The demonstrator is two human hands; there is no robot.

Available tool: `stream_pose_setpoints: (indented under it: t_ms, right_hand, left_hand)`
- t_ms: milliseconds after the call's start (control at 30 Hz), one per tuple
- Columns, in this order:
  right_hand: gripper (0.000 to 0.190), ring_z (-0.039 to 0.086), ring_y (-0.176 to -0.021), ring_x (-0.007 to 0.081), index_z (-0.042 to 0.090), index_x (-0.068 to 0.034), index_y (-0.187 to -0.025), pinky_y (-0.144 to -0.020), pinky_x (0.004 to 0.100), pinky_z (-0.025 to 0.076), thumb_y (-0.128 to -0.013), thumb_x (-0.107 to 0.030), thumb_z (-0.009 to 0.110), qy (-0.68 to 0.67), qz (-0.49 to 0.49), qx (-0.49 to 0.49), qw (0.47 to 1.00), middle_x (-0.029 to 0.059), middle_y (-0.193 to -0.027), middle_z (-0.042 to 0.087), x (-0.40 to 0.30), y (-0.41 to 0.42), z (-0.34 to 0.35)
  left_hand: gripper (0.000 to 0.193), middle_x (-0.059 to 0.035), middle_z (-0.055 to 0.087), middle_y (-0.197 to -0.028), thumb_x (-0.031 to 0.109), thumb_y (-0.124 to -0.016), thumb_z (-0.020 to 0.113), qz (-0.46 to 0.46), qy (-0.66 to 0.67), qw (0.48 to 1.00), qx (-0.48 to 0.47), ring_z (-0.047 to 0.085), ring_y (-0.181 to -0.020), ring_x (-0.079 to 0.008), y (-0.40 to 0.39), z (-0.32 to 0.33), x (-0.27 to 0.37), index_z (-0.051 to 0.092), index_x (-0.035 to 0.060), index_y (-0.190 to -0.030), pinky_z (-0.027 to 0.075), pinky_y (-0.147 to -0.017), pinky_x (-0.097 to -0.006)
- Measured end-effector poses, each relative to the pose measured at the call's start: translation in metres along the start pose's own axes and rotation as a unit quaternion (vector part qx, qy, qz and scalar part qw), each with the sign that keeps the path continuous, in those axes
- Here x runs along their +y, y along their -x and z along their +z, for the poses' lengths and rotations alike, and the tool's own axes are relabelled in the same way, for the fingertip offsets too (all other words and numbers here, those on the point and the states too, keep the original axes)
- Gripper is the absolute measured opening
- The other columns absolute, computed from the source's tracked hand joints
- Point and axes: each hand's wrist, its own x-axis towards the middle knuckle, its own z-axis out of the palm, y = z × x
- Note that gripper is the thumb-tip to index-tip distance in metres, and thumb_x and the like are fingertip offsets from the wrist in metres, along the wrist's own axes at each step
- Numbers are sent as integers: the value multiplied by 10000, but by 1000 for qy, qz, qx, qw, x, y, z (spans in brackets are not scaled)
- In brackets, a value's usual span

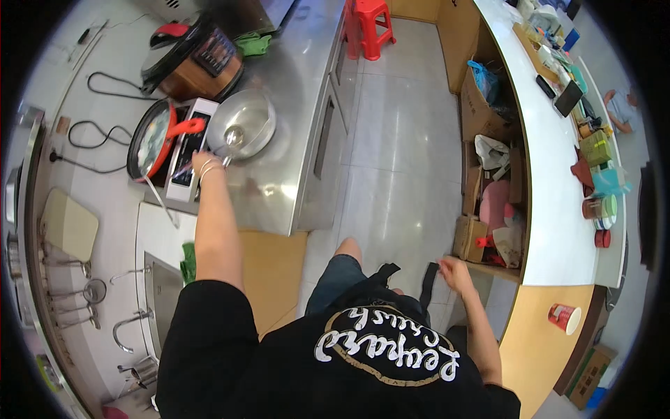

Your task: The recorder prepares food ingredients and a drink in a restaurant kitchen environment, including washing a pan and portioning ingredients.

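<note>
My left hand (206,163) reaches over the front of an induction cooker (184,180) and closes on a metal utensil, apparently a ladle. Its round head (234,135) appears to lie inside a stainless steel bowl (259,112), though blur hides the join. Beside the hand, a black-lined frying pan (152,139) with a red handle (189,127) sits on the cooker, pale food inside. A slim pale handle (166,208) sticks out past the pan's near side. Low on the right, my right hand (454,273) pinches the end of a black strap (430,285) near my waist.
An electric pressure cooker (201,63) and a green cloth (253,44) stand behind the bowl on the steel counter (267,194). At left is a sink (162,298). A white counter (555,209) on the right bears a paper cup (564,318). A red stool (373,29) stands ahead.
</note>
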Motion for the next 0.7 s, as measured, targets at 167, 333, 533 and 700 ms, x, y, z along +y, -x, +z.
stream_pose_setpoints:
  t_ms: [167,333,533,700]
  right_hand:
    - [264,591,-655,147,568,19,-939,-608,259,464,-804,-192,483,-90,-31,-57,994,111,-754,615,-73,-203,-20]
    - [254,573,-664,142,568,8,-923,-588,264,463,-783,-199,520,-89,-78,-161,980,105,-762,603,-116,-410,14]
    - [508,527,-693,141,478,-40,-1043,-604,278,443,-803,-484,422,-364,73,12,929,50,-805,554,-228,-634,59]
    - [585,533,-731,201,509,-7,-962,-647,333,425,-808,-543,330,-520,149,-104,835,96,-840,558,-220,-717,79]
  left_hand:
    - [310,-109,577,-937,100,-729,537,220,-419,879,-61,565,-829,-213,-11,-63,-8,491,1,-1019,454,-695,-320]
    - [320,-65,480,-893,282,-762,542,-28,-14,999,18,486,-782,-162,92,-63,4,480,106,-1021,409,-645,-267]
    - [277,36,317,-550,302,-822,463,30,-160,964,212,267,-429,-44,219,-65,44,414,68,-682,204,-392,-188]
    - [304,7,358,-548,294,-855,344,-5,-318,945,-77,366,-453,-91,323,61,22,423,49,-693,338,-478,-209]
